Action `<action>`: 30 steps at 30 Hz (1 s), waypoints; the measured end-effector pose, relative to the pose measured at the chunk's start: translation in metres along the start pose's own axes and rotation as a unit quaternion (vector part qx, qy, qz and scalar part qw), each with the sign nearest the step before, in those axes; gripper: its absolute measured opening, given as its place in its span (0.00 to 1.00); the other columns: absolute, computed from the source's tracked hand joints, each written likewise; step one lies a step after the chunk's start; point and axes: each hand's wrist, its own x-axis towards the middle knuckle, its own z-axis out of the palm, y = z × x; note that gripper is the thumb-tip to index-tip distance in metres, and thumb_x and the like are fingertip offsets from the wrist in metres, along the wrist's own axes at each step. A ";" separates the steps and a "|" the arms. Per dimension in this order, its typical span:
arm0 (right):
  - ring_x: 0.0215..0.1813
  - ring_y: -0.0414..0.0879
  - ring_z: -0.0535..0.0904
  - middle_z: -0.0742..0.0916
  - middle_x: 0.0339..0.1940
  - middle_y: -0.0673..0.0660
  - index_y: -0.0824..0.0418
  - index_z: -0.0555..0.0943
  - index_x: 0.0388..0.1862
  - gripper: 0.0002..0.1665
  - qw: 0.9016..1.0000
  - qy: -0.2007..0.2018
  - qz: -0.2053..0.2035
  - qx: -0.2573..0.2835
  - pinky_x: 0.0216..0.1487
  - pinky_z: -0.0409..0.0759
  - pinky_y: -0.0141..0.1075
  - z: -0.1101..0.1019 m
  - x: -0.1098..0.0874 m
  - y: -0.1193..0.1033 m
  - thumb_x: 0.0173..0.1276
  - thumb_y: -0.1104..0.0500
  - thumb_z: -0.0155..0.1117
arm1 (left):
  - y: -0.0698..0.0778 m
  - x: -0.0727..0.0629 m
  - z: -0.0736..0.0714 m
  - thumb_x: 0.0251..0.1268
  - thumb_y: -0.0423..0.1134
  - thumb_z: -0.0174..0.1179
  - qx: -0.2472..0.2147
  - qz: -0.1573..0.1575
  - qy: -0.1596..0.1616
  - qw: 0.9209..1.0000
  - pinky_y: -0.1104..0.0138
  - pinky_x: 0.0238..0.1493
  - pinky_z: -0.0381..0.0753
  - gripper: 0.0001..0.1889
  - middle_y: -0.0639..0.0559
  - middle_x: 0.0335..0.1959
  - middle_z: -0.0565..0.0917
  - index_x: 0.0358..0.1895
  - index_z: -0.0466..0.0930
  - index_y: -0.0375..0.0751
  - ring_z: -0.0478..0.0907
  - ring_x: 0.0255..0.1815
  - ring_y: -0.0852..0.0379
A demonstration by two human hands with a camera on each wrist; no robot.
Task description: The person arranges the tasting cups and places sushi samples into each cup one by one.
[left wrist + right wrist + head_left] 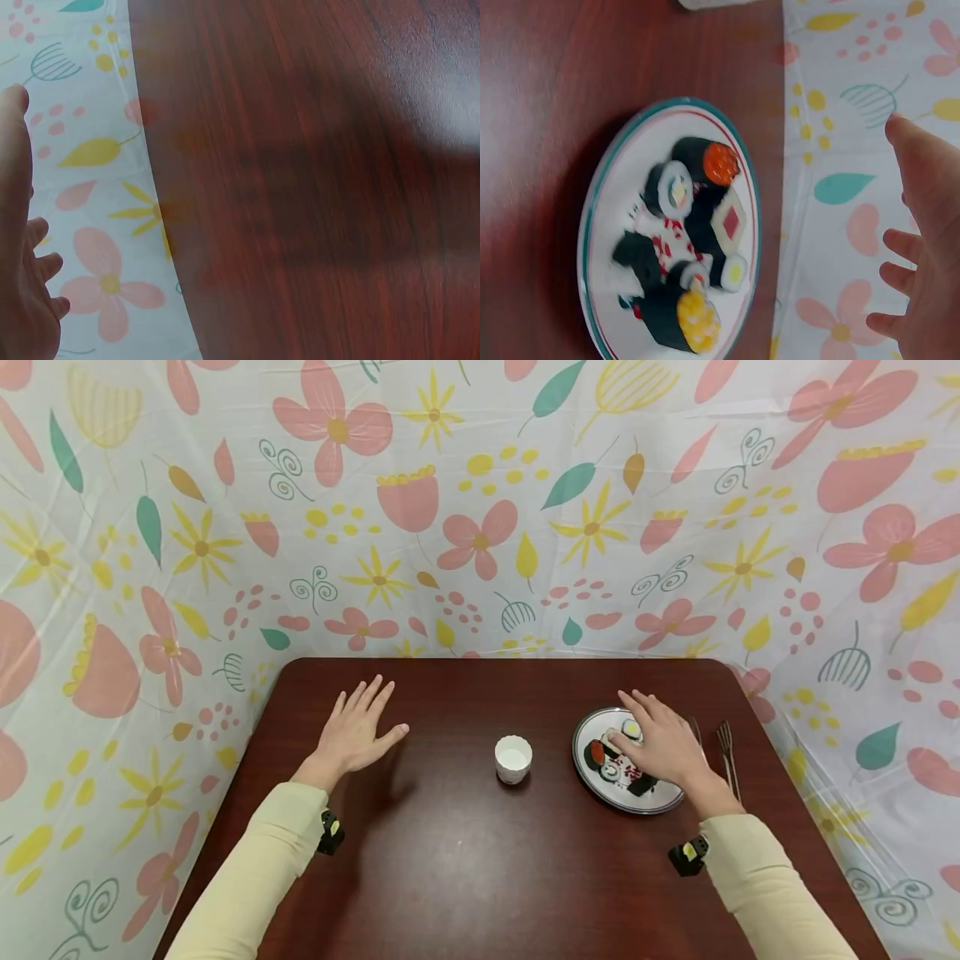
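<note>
My left hand (351, 742) hovers over the left side of the table with fingers straight and thumb spread, holding nothing. Over the right side of the white plate (637, 804) is my right hand (663, 745), its fingers extended and nothing in its grasp. On that plate lie several sushi pieces, including a roll topped with red roe (721, 163), one with yellow topping (699, 321) and a small roll (676, 187). In the head view the hand hides part of the plate. A white fluted cup (513, 758) stands upright between my hands.
To the right of the plate lies a fork (725, 739), with other cutlery (697, 731) partly behind my right hand. The dark wood table (457, 877) has rounded far corners. A flower-printed cloth (480, 610) hangs around its back and sides.
</note>
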 end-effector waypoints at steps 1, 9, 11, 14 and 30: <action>0.66 0.67 0.60 0.66 0.67 0.67 0.57 0.58 0.71 0.43 1.000 0.004 0.000 0.006 0.56 0.62 0.64 0.002 0.000 -0.002 0.62 0.44 0.60 | 0.001 0.000 0.001 0.61 0.70 0.38 -0.003 0.002 0.004 1.000 0.46 0.69 0.41 0.42 0.48 0.75 0.45 0.74 0.42 0.52 0.42 0.74 0.44; 0.56 0.62 0.73 0.72 0.63 0.66 0.60 0.62 0.69 0.40 0.999 0.028 -0.016 0.040 0.50 0.71 0.57 0.024 -0.001 -0.018 0.61 0.48 0.62 | 0.010 0.004 0.011 0.62 0.69 0.38 -0.020 0.016 0.008 1.000 0.48 0.70 0.43 0.41 0.48 0.74 0.48 0.74 0.45 0.51 0.45 0.74 0.45; 0.54 0.61 0.74 0.73 0.62 0.66 0.59 0.63 0.69 0.40 0.998 0.026 -0.017 0.050 0.50 0.71 0.56 0.031 -0.001 -0.022 0.61 0.48 0.62 | 0.012 0.004 0.013 0.63 0.68 0.38 -0.022 0.021 0.010 0.999 0.48 0.70 0.44 0.41 0.48 0.74 0.49 0.74 0.45 0.51 0.45 0.74 0.45; 0.53 0.61 0.75 0.73 0.61 0.66 0.57 0.62 0.69 0.40 0.998 0.018 -0.011 0.054 0.48 0.73 0.56 0.040 -0.002 -0.029 0.61 0.46 0.62 | 0.017 0.006 0.015 0.63 0.68 0.39 -0.026 0.027 0.013 0.999 0.48 0.69 0.45 0.40 0.47 0.74 0.49 0.73 0.46 0.50 0.46 0.73 0.45; 0.61 0.60 0.69 0.73 0.62 0.63 0.57 0.64 0.68 0.39 0.994 0.009 0.002 0.113 0.55 0.69 0.57 0.069 -0.002 -0.057 0.62 0.42 0.60 | 0.044 0.011 0.034 0.64 0.64 0.43 -0.049 0.069 0.044 0.995 0.50 0.68 0.51 0.38 0.48 0.72 0.55 0.71 0.54 0.47 0.53 0.71 0.45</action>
